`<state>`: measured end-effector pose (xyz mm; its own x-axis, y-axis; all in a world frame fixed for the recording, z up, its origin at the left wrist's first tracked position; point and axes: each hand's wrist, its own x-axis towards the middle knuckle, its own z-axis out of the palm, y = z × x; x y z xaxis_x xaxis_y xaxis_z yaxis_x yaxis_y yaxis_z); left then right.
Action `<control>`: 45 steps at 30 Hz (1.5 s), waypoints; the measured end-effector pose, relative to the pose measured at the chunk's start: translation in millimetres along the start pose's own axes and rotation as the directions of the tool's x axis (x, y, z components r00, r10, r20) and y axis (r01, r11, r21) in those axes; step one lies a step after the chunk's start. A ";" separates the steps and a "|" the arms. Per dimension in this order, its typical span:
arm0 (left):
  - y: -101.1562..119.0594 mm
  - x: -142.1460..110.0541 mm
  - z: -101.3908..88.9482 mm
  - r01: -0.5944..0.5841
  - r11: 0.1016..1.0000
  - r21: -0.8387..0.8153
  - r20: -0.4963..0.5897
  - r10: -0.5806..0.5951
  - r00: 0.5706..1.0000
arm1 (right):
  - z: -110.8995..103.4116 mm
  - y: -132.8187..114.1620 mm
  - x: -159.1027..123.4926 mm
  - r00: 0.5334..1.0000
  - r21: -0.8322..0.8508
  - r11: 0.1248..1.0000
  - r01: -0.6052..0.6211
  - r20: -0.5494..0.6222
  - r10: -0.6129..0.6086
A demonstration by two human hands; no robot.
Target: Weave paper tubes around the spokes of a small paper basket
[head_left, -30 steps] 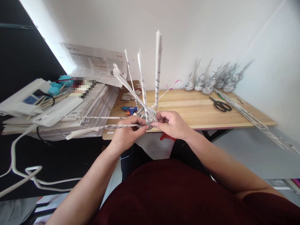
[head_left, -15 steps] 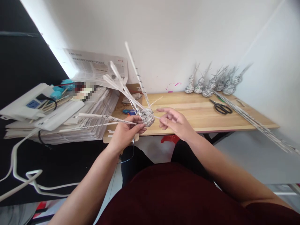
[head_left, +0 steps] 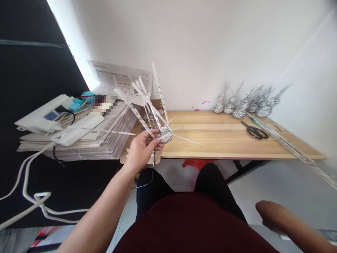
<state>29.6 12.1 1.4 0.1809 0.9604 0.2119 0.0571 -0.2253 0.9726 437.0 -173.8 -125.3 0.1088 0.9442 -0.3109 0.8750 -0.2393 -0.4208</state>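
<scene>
Between the thumb and fingers of my left hand [head_left: 143,144] is a small woven newspaper piece [head_left: 165,136], held above the front of the table. Long rolled paper strips [head_left: 161,95] fan up and left from its rounded body, and one thin paper strip [head_left: 188,141] sticks out to the right. My right hand [head_left: 271,215] is low on the right side, away from the woven piece and off the table's front edge. Motion smears its fingers, so whether it holds anything does not show.
The wooden table [head_left: 200,128] bears black scissors [head_left: 255,131], long paper rolls [head_left: 295,151] jutting over the right edge, and several woven gourd shapes [head_left: 239,108] by the wall. Stacked paper [head_left: 105,140] with a white power strip [head_left: 79,130] stands left. A red bag [head_left: 196,163] lies beneath.
My right hand has left the woven piece and swung down to the right. My left hand keeps its hold, and the paper strip on the right now hangs free.
</scene>
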 end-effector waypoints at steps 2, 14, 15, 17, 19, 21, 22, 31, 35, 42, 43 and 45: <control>-1.3 -0.5 9.7 -0.026 0.998 0.049 0.016 0.025 1.000 | -8.7 -32.1 -7.0 0.981 0.000 0.998 0.056 0.185 -0.055; 4.1 -25.3 44.7 -0.050 0.991 0.124 0.197 0.024 0.980 | -39.0 -222.2 56.7 0.838 0.622 0.576 0.531 -0.283 -0.467; 5.3 -25.9 44.7 -0.044 0.992 0.116 0.206 0.019 0.978 | -37.7 -222.7 63.3 0.851 0.637 0.583 0.504 -0.251 -0.461; 6.9 -26.6 46.0 -0.031 0.995 0.099 0.216 0.009 0.976 | -36.3 -222.4 73.9 0.873 0.679 0.583 0.446 -0.188 -0.449; 7.8 -27.7 48.2 -0.020 0.996 0.082 0.221 0.001 0.975 | -36.6 -220.5 80.2 0.879 0.725 0.553 0.411 -0.156 -0.450; 8.5 -29.6 49.0 -0.045 0.996 0.074 0.210 0.028 0.977 | -38.7 -216.8 82.9 0.880 0.749 0.531 0.397 -0.146 -0.452; 8.8 -30.7 48.2 -0.077 0.994 0.079 0.184 0.062 0.981 | -40.5 -214.3 83.2 0.881 0.751 0.532 0.392 -0.140 -0.452; 2.2 -16.5 12.8 -0.179 0.976 0.122 -0.023 0.183 0.983 | -51.7 -196.1 78.5 0.876 0.809 0.485 0.332 -0.073 -0.478; 3.4 -12.8 9.6 -0.176 0.980 0.093 0.122 0.164 0.979 | -49.3 -197.0 77.5 0.863 0.824 0.475 0.310 -0.034 -0.504; 2.8 -16.2 23.6 -0.133 0.983 0.128 0.335 0.083 0.938 | -50.8 -204.0 72.1 0.852 0.811 0.499 0.305 0.002 -0.524; 1.2 -16.2 24.5 -0.117 0.984 0.135 0.341 0.064 0.938 | -50.9 -204.7 71.7 0.853 0.814 0.499 0.299 0.006 -0.522; -1.8 -16.2 25.0 -0.088 0.986 0.141 0.338 0.036 0.940 | -50.1 -205.7 71.5 0.853 0.818 0.495 0.293 0.010 -0.521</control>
<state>51.1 -7.1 -6.1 0.5044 0.8396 0.2016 0.1787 -0.3300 0.9269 288.4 -45.7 -18.3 -0.3677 0.9284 -0.0541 0.0785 -0.0269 -0.9965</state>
